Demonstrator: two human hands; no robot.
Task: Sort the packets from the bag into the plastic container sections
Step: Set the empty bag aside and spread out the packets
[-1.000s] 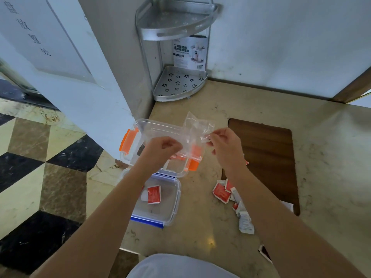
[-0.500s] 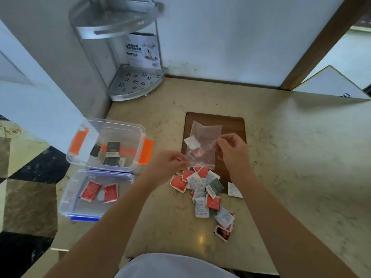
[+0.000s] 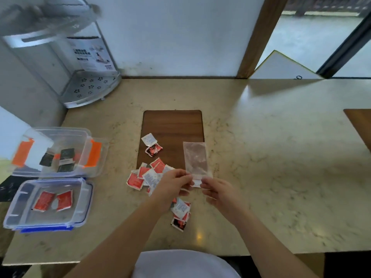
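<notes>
Both hands pinched the near edge of the clear bag (image 3: 195, 160): the left hand (image 3: 173, 182) at its left corner, the right hand (image 3: 217, 190) at its right corner, fingers curled onto the plastic. The bag lay stretched away from the person, partly over the brown board (image 3: 172, 125) and partly over the stone counter (image 3: 271, 157). Red and white packets (image 3: 147, 176) lay in a loose heap beside and under the left hand, with two more farther up on the board. At the counter's left edge sat an orange-clipped box (image 3: 58, 133) holding dark packets and, nearer, a blue-clipped box (image 3: 84, 199) holding two red ones.
</notes>
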